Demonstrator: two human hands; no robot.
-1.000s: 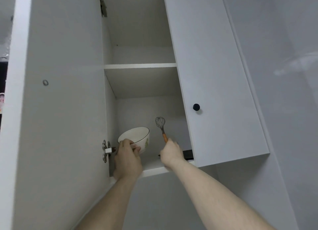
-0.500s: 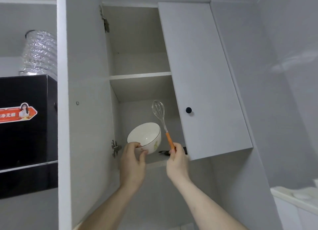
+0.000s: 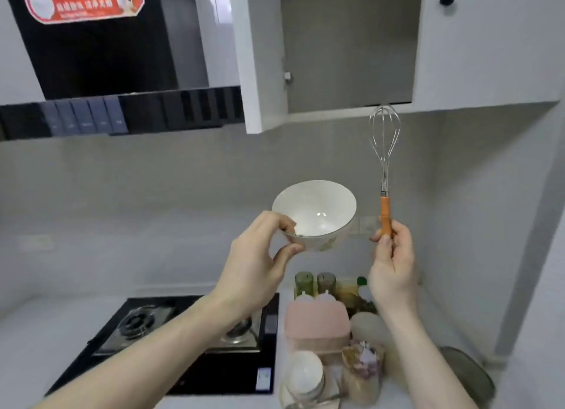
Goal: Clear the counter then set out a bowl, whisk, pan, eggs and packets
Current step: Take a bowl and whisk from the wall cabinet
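Nearest, at the bottom edge, a white worktop (image 3: 46, 341) is carrying a black gas hob (image 3: 189, 347) on the left and, just beside it to the right, a crowded cluster: stacked white cups (image 3: 305, 375), a glass jar (image 3: 363, 375), a pink container (image 3: 316, 326) and green-capped bottles (image 3: 304, 283) against the grey backsplash. Above that clutter, the left hand (image 3: 256, 265) is pinching the rim of a white bowl (image 3: 315, 214) between thumb and curled fingers, holding it in open air. The right hand (image 3: 393, 255) is gripping the orange handle of a whisk (image 3: 384, 151), wires pointing up. Farther up, an open wall cabinet (image 3: 345, 47) is hanging beside a black range hood (image 3: 91, 50).
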